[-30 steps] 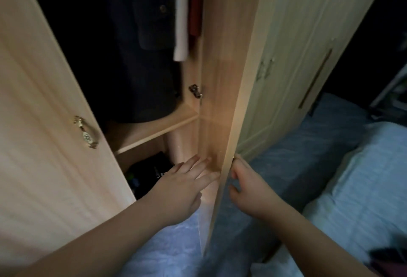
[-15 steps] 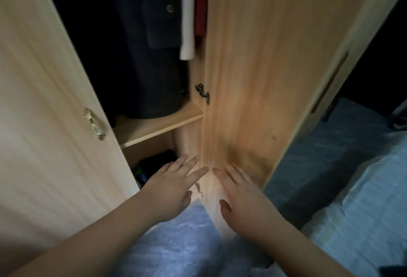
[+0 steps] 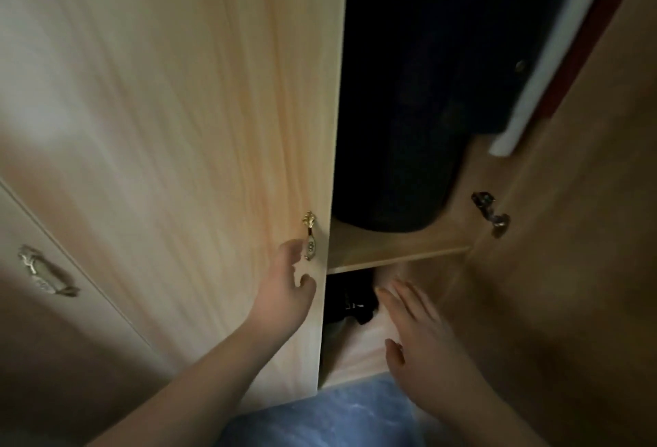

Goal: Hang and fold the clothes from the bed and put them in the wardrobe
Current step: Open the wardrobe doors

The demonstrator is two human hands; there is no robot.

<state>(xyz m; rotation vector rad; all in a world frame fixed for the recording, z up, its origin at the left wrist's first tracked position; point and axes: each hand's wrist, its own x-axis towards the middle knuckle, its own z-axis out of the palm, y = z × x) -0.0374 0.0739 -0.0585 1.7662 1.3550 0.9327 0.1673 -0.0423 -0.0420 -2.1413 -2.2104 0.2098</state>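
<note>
While both hands are at the wardrobe (image 3: 398,254) and neither holds a garment, the risks here are about the doors, not the clothes. L hand (image 3: 284,290) sits at the edge of the left door (image 3: 177,126), grip half-curled and loose, fingers spread just beside the gold handle (image 3: 309,240) w/o clearly closing on it; can't tell if they touch it. R hand (image 3: 416,336) is flat and spread, grip on nothing, held in front of the gap near the right door (image 3: 569,268), below the shelf (image 3: 394,251).

Clothes to be hung/folded from the bed aren't in view; only a strip of blue bedding (image 3: 320,418) shows at the bottom edge. Inside hang dark garments (image 3: 409,108), plus a white one (image 3: 554,55) and a red sliver behind it; something dark lies under the shelf (image 3: 352,304).

What could go wrong, as I judge it:
- L fingers near the door's free edge: if that door swings shut, they could get pinched vs. the frame.
- R door hinge (image 3: 492,215) sticks out inside; a sleeve or knuckle could catch on it when reaching in.
- Light is poor, interior nearly black, so free rail space is hard to judge; a new hanger may snag or knock the hung items.
- Bed sits close to the wardrobe, so a door may not open fully and could drag on the bedding.
</note>
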